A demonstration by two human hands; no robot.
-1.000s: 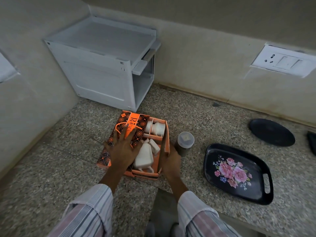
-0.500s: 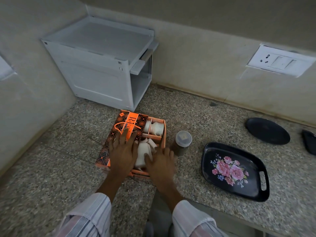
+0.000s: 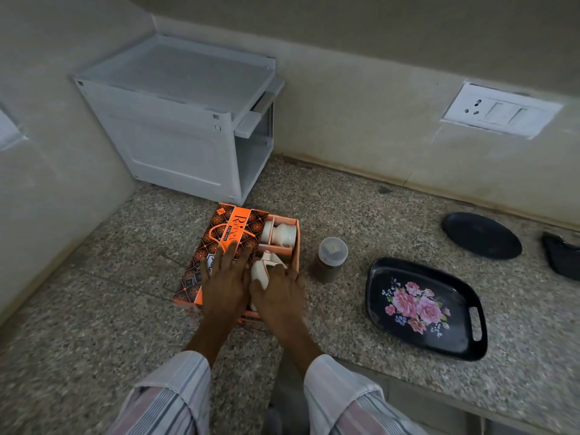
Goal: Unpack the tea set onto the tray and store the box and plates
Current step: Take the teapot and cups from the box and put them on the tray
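In orange box [image 3: 219, 246]: white teapot [image 3: 262, 271] under right hand [image 3: 279, 293]; left hand [image 3: 224, 284] flat on lid.

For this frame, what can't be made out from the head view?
- Teapot: mostly covered by the right hand; whether it is gripped is unclear.
- Box left compartments: hidden by the lid and the left hand.
- Dark object: cut off by the right edge.
- Cabinet interior: only a sliver shows through its open side.
- Jar contents: too small to tell.
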